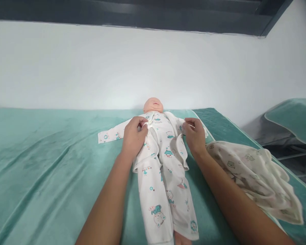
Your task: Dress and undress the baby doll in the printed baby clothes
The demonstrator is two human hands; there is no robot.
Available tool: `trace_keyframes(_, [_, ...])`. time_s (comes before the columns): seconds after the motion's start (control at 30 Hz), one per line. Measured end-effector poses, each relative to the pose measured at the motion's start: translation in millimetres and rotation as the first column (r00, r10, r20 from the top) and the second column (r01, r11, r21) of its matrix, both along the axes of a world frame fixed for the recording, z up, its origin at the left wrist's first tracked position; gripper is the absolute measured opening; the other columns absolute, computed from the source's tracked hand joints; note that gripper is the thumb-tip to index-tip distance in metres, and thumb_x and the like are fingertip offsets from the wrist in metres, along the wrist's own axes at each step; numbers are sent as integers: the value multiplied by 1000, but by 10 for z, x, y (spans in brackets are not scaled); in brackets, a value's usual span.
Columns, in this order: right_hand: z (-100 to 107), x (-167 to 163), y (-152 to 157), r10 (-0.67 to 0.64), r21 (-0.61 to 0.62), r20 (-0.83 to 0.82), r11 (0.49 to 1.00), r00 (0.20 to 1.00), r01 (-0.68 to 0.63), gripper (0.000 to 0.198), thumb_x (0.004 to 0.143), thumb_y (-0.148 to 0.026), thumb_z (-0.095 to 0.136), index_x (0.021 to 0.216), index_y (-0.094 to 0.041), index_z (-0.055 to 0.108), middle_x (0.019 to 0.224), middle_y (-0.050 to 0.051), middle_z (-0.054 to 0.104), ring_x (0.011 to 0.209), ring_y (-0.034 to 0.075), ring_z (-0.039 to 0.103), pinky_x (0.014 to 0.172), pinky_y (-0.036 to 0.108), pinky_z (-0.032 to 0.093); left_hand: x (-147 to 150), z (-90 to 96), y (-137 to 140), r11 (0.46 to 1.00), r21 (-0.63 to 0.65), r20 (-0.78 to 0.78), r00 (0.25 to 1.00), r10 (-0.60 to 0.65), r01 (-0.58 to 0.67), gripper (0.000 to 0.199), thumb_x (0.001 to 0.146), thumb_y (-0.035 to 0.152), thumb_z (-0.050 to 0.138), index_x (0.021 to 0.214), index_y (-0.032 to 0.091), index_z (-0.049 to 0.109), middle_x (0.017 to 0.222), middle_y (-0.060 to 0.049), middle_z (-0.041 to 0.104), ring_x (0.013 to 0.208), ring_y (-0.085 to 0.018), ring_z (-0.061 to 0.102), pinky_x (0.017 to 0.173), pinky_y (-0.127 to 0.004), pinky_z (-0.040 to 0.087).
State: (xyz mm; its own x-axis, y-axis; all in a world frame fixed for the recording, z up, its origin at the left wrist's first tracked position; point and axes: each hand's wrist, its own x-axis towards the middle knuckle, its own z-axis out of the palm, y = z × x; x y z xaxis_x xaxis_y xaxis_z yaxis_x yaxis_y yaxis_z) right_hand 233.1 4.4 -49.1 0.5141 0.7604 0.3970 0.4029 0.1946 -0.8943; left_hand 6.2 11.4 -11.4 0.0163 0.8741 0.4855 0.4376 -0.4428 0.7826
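Note:
A baby doll (153, 104) lies on its back in a white printed baby shirt (145, 146) and matching trousers (154, 204). The shirt's front is open, with one flap on each side of the body. At the chest, my left hand (135, 137) pinches the edge of one flap, where a small pale tie shows by the fingertips. My right hand (196, 134) is closed beside the doll's other sleeve, thumb and fingers together on a thin white part of the shirt. Whether that part is a tie or cloth edge I cannot tell. The opposite sleeve (112, 134) stretches out flat.
Green plush cloth (53, 170) covers the bed, wrinkled on the left. A crumpled white printed cloth (255, 177) lies by my right forearm. Behind the doll's head rises a white wall (117, 68), with a dark beam (142, 15) above. Another green-covered surface (295, 115) stands at right.

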Motion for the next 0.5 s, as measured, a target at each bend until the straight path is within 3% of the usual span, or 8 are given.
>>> trace_keyframes(0.13, [427, -298, 210, 23, 150, 70, 988, 997, -33, 24, 82, -31, 53, 104, -23, 59, 116, 8, 65, 110, 23, 60, 99, 43, 47, -175, -3, 60, 985, -80, 63, 985, 159, -154, 20, 79, 16, 51, 93, 22, 63, 84, 1, 62, 77, -15, 59, 74, -28, 47])
trace_keyframes(0.23, [578, -398, 321, 148, 65, 183, 985, 972, -162, 31, 81, -29, 55, 111, -25, 59, 124, 7, 64, 119, 25, 58, 103, 46, 45, -451, -43, 135, 910, -171, -12, 924, 382, -378, 22, 76, 14, 50, 92, 22, 62, 83, 0, 61, 69, -15, 56, 65, -29, 45])
trace_keyframes(0.3, [528, -366, 376, 222, -101, 261, 974, 939, -202, 39, 78, -25, 55, 116, -23, 60, 130, 9, 62, 125, 29, 54, 107, 50, 41, -629, -88, 180, 835, -205, -149, 859, 489, -511, 22, 75, 15, 51, 93, 22, 61, 82, -1, 61, 67, -17, 55, 62, -31, 42])
trace_keyframes(0.37, [408, -269, 426, 302, -262, 290, 938, 908, -228, 46, 76, -20, 51, 120, -22, 61, 130, 10, 63, 124, 31, 54, 108, 52, 40, -734, -139, 212, 788, -199, -314, 800, 512, -582, 21, 78, 16, 50, 96, 23, 60, 84, -4, 62, 72, -22, 56, 63, -34, 42])
trace_keyframes(0.43, [290, -145, 475, 371, -364, 292, 895, 881, -256, 51, 73, -15, 48, 120, -23, 63, 126, 8, 66, 118, 31, 58, 104, 50, 43, -741, -181, 236, 797, -141, -425, 763, 487, -587, 24, 83, 17, 47, 102, 23, 61, 93, -7, 65, 84, -26, 59, 69, -38, 45])
trace_keyframes(0.5, [209, -29, 524, 407, -396, 306, 876, 861, -274, 54, 69, -13, 48, 118, -25, 66, 122, 5, 69, 112, 30, 61, 100, 47, 47, -669, -204, 259, 843, -20, -452, 757, 472, -537, 28, 87, 18, 44, 108, 23, 62, 105, -10, 65, 100, -29, 58, 79, -42, 47])
